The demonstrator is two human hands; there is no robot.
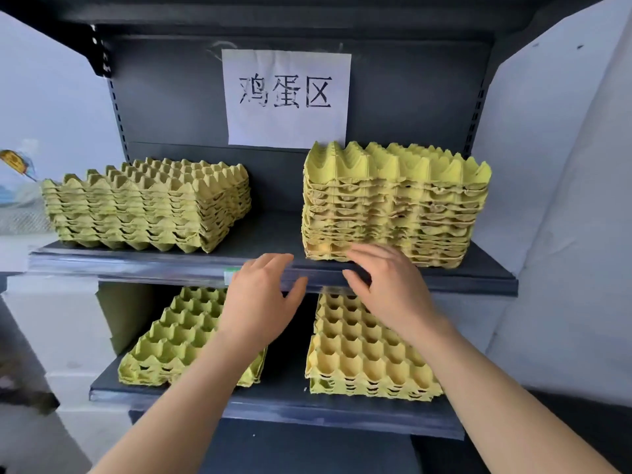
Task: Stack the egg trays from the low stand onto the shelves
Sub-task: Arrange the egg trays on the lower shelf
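Note:
Yellow-green egg trays stand in stacks on a dark shelf unit. On the upper shelf [266, 234] a lower stack [147, 206] lies at the left and a taller stack [393, 203] at the right. Two short stacks, left [178, 336] and right [366, 350], lie on the lower shelf [290, 401]. My left hand [263, 302] hovers in front of the upper shelf's front edge, fingers relaxed and empty. My right hand [386, 285] reaches toward the bottom front of the tall right stack with loosely spread fingers, holding nothing. The low stand is out of view.
A white paper sign [287, 97] with black characters hangs on the shelf's back panel. White walls flank the unit on both sides. Another shelf board [273, 15] runs overhead. A gap lies between the two upper stacks.

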